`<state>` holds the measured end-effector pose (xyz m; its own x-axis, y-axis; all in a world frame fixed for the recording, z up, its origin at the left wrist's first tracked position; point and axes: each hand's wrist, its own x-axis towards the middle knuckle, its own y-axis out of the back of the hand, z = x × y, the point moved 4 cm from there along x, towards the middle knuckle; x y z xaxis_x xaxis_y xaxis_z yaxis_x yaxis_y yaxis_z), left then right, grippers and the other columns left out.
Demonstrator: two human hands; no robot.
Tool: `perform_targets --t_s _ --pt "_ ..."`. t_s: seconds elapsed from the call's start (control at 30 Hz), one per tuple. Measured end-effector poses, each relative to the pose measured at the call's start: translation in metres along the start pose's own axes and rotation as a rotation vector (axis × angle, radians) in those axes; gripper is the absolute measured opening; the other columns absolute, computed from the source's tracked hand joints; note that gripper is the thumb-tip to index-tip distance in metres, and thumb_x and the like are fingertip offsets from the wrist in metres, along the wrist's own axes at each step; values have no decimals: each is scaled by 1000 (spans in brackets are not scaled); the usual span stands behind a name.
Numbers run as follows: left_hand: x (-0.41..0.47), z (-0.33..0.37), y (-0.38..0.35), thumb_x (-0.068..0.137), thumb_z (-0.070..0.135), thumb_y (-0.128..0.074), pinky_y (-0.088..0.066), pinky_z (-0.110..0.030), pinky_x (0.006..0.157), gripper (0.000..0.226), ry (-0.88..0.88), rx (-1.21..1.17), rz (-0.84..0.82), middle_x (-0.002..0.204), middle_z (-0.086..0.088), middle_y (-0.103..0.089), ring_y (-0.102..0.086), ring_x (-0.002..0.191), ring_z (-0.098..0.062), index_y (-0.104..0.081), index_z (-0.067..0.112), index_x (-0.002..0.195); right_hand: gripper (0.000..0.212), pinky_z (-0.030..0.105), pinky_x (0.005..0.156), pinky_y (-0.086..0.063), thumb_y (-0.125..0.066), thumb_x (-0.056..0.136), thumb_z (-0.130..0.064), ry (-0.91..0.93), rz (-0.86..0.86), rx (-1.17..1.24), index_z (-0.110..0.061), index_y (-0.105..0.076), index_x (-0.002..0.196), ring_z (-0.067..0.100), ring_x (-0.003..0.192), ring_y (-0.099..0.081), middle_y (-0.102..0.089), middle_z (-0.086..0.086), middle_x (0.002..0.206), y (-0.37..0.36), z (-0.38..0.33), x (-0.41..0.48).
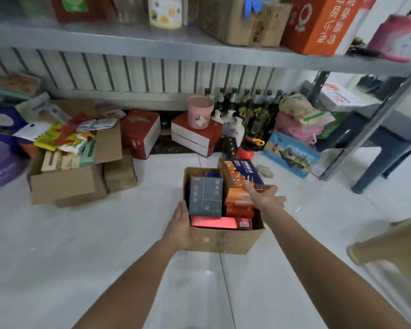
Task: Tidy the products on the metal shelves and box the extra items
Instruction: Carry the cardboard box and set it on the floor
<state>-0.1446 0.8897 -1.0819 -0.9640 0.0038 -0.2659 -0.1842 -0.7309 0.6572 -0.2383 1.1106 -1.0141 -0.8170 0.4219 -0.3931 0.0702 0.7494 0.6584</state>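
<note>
The person is bent over a small brown cardboard box (223, 239) that sits on the white tiled floor (105, 245), both bare arms stretched down to it. The left grip (182, 225) lies flat against the box's left wall, fingers straight and thumb laid across the near face, so it is open and pressing rather than clasping. The right grip (266, 197) is closed on the near end of an orange-and-blue printed carton (241, 173), thumb on the top face and fingers curled round its right edge. That carton leans out of the box, tilted up and away beyond the right grip, over the far right rim.

Between the two grips a dark grey carton with pale lettering (205, 198) stands upright inside the box, just beside the left grip's fingertips. Nearer than it lies a flat red carton (220, 223), along the box's near wall. Under the right grip are more orange cartons (239, 206).

Well to the left of the left grip is a large open cardboard box heaped with packets (62, 184). Beyond both grips, against the wall, a pink plastic bucket (199, 111) stands on red-and-white boxes (195, 137), with dark glass bottles (249, 104) beside it. Above all this runs the grey metal shelf (152, 43).
</note>
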Motion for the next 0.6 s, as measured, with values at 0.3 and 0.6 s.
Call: perform_targets --t_s 0.3,0.6 --pt "11 -12 -3 74 44 -82 -34 -40 113 132 135 -53 3 160 -12 -19 -31 143 -30 20 11 151 87 23 88 -50 -81 77 -15 341 -501 48 -27 -29 145 5 121 -53 -39 2 151 -3 96 -10" --pt "7 -22 18 77 13 -82 -41 -44 108 97 68 -383 62 135 -1 -54 -51 126 -24 -14 19 147 73 22 79 -46 -71 86 -5 373 -531 153 -24 -31 144 8 110 -50 -51 -15 117 -41 90 -4"
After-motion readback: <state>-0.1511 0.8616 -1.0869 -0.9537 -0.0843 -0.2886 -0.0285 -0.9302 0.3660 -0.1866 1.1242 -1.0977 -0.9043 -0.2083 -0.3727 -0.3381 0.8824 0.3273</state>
